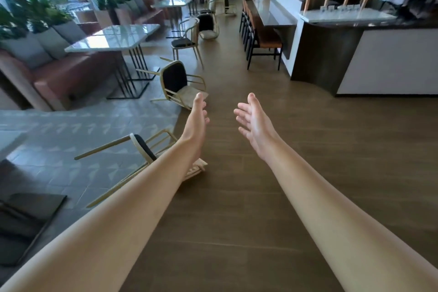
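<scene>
1. A café's wooden floor (237, 208) runs down the middle of the room and meets grey tiles (59, 149) along its left edge.
2. A pale-topped table (113, 38) stands upright on thin black legs at the far left edge of the tiles, beside cushioned seating.
3. The nearest chair (143, 148) lies on its side across the seam of tile and wood, with its legs pointing left over the tiles and its seat on the wood. My left forearm hides part of it. A second chair (174, 80) lies toppled farther along the same seam.
4. My left hand (198, 118) and right hand (256, 123) hang above the wood a little apart — palms facing, fingers spread and loose, gripping nothing.
5. The risk, as I judge it: lifting by one thin armrest could let the frame twist and skid on the smooth wood — or I could catch a foot on those outstretched legs.
</scene>
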Tool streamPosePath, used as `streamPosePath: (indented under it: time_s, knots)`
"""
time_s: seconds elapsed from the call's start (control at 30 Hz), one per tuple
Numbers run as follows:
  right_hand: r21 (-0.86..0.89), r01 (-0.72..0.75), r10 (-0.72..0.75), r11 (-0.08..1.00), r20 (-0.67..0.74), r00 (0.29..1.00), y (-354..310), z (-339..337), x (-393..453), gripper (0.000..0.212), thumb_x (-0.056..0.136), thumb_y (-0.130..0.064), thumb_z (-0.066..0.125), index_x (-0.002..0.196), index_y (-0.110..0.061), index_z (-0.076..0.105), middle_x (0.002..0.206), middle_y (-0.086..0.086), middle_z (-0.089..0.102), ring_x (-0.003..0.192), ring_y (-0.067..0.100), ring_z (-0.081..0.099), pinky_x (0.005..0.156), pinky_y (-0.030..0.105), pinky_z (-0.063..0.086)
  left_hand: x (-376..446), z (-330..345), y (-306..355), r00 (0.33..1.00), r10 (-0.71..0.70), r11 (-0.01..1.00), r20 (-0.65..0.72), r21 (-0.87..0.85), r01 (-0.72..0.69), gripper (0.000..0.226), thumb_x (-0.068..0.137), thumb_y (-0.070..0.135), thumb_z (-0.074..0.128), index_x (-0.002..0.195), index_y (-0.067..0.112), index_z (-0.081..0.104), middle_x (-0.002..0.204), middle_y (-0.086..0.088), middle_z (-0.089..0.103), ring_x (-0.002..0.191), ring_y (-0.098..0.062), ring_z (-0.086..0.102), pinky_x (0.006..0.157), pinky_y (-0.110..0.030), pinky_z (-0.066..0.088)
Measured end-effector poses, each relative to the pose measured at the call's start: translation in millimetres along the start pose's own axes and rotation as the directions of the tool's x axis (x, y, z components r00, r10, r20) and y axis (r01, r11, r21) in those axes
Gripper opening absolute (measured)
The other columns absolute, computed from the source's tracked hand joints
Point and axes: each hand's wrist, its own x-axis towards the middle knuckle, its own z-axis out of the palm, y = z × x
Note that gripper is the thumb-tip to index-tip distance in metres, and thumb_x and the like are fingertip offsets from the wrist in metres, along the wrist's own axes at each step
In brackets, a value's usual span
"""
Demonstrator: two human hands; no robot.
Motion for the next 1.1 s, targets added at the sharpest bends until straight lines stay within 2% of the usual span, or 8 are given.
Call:
streamPosePath:
  time_s: [0.27,0.4,0.5,0.63,0.9,1.1]
  knots:
    - [-0.018,-0.04,0.042,0.999,0.154,0.987,-13.7,19.5,117.6,0.068,0.105,-0.055,0.025,0.156,-0.009,0.032,0.159,0.01,0.037,0.148,0.023,0.032,0.123,0.044,0.023,96.6,-4.8,12.2,0.982,0.032,0.999,-0.187,-0.026,-0.038,0.065,0.105,0.06,0.021,0.158,0.024,0.032,0.162,-0.003,0.034,0.144,-0.021,0.038,0.123,-0.051,0.02]
    - [-0.034,-0.048,0.054,0.998,0.207,0.977,-14.4,36.5,169.1,0.069,0.105,-0.055,0.024,0.156,-0.01,0.03,0.16,0.01,0.035,0.149,0.024,0.03,0.123,0.044,0.022,146.3,-14.8,16.8,0.972,0.039,0.998,-0.231,-0.031,-0.047,0.063,0.106,0.058,0.022,0.158,0.025,0.032,0.161,-0.002,0.036,0.144,-0.022,0.039,0.123,-0.051,0.02]
    - [-0.045,-0.041,0.049,0.998,0.212,0.976,-13.5,46.2,209.2,0.069,0.105,-0.056,0.024,0.156,-0.009,0.03,0.16,0.011,0.036,0.149,0.023,0.031,0.123,0.045,0.022,189.6,-22.1,13.0,0.973,0.027,0.999,-0.228,-0.023,-0.033,0.064,0.105,0.061,0.021,0.159,0.027,0.028,0.164,-0.001,0.031,0.145,-0.022,0.036,0.123,-0.048,0.02]
    - [-0.05,-0.045,0.054,0.998,0.186,0.981,-18.1,54.6,263.5,0.068,0.105,-0.055,0.025,0.156,-0.009,0.031,0.159,0.011,0.036,0.148,0.023,0.031,0.123,0.044,0.022,254.9,-25.2,15.3,0.975,-0.006,0.998,-0.222,-0.058,-0.007,0.066,0.104,0.062,0.024,0.158,0.025,0.032,0.16,-0.003,0.037,0.139,-0.02,0.043,0.122,-0.049,0.022]
    - [-0.064,-0.031,0.036,0.997,0.079,0.996,-48.8,61.7,371.7,0.068,0.105,-0.056,0.028,0.154,-0.01,0.036,0.156,0.01,0.042,0.146,0.021,0.037,0.122,0.043,0.025,375.4,-5.0,49.0,0.997,-0.006,0.997,-0.077,-0.083,0.0,0.064,0.105,0.059,0.024,0.159,0.024,0.031,0.162,-0.004,0.035,0.143,-0.021,0.04,0.123,-0.048,0.019]
    - [-0.044,-0.042,0.043,0.998,0.036,0.998,-61.1,51.8,442.9,0.068,0.104,-0.057,0.028,0.153,-0.01,0.039,0.155,0.01,0.043,0.145,0.022,0.039,0.122,0.044,0.027,443.7,12.1,62.6,0.998,-0.047,0.996,-0.042,-0.081,0.043,0.065,0.104,0.059,0.025,0.158,0.024,0.031,0.161,-0.006,0.036,0.143,-0.02,0.04,0.123,-0.05,0.019]
